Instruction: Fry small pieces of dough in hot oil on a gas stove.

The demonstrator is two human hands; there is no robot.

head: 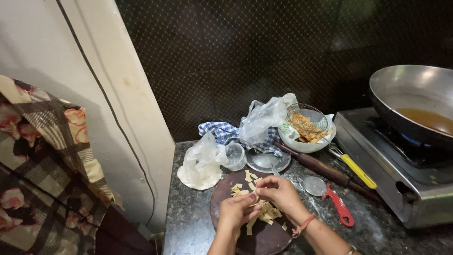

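Two crumpled plastic bags sit at the far side of the desk [188, 222]: a whitish bag [202, 163] at the left, and a clear bluish bag [264, 118] lying over a blue checked cloth [224, 131]. No label can be made out on either. Right of them, one white bowl [306, 141] carries a glass bowl of fried strips [306, 123]. One dark rolling pin [325, 171], one yellow-handled utensil [357, 171] and one red-handled wheel cutter [332, 196] lie to the right, beside one stove [401, 189] bearing one pan of oil [415, 101]. Near, one round dark board [264, 236] holds many small pale dough pieces [243, 182]. Both hands meet over it: the left hand [238, 210] and the right hand [278, 191], each grip pinched closed on a dough piece [257, 194] between the fingertips.
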